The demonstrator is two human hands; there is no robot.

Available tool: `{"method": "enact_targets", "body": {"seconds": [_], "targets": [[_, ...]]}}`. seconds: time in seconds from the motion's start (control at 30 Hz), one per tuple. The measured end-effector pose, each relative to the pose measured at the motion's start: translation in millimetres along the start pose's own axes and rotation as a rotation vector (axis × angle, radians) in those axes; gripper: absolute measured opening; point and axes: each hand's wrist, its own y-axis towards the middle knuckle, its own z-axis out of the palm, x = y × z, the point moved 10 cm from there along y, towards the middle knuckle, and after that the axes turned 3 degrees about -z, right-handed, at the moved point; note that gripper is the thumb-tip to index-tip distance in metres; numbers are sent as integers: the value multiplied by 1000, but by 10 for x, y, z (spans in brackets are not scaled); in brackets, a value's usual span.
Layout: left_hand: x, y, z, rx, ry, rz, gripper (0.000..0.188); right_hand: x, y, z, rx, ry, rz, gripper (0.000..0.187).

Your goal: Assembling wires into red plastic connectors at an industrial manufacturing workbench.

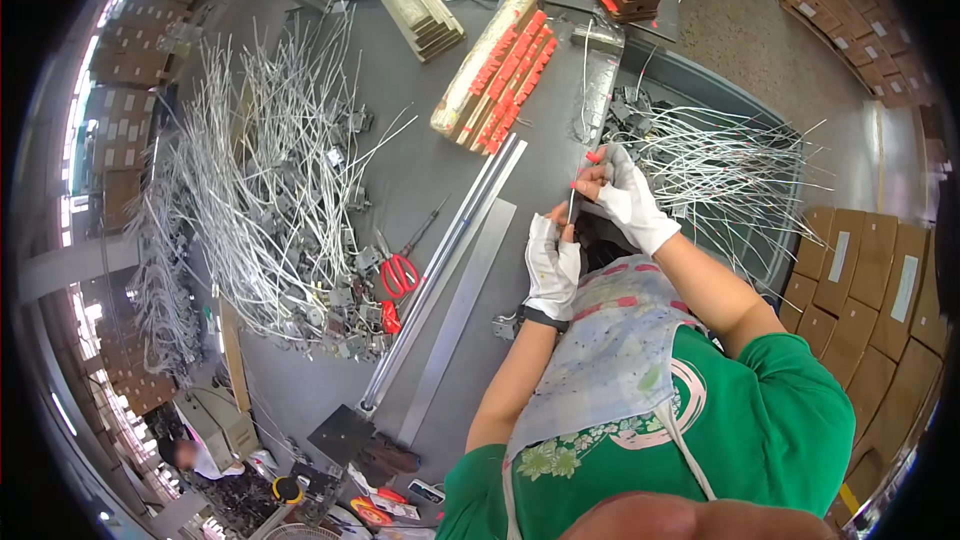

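While both forearms reach away from the body over a grey worktable, the person's two gloved hands meet near the middle of the view around one thin white wire. The left hand, in a white fingerless glove, sits lower, with its bare fingertips pinched narrowly on the wire's lower part. The right hand, also in a white glove, sits just above and to the right, its fingertips closed tightly on the wire's upper part. The wire is short in view and runs nearly straight up and down the picture, its long axis pointing away from the person toward the far side of the table; its ends are too small to tell apart. Just beyond the right hand lies a loose heap of white wires with metal pieces, fanned out toward the right. On the left side of the table sits a much larger tangle of similar wires and metal fittings. Between the tangle and the hands, red-handled scissors lie flat near long metal rails that run diagonally from lower left to upper right. Farther away rest bundles of red and tan strips. Brown cardboard boxes stand stacked at the right.
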Motion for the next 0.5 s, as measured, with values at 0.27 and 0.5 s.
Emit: {"method": "enact_targets", "body": {"seconds": [0.27, 0.5], "targets": [[-681, -357, -261, 101, 211, 327, 45, 279, -417, 404, 62, -59, -195, 35], [-643, -693, -508, 121, -14, 262, 53, 667, -887, 704, 28, -438, -532, 27]]}}
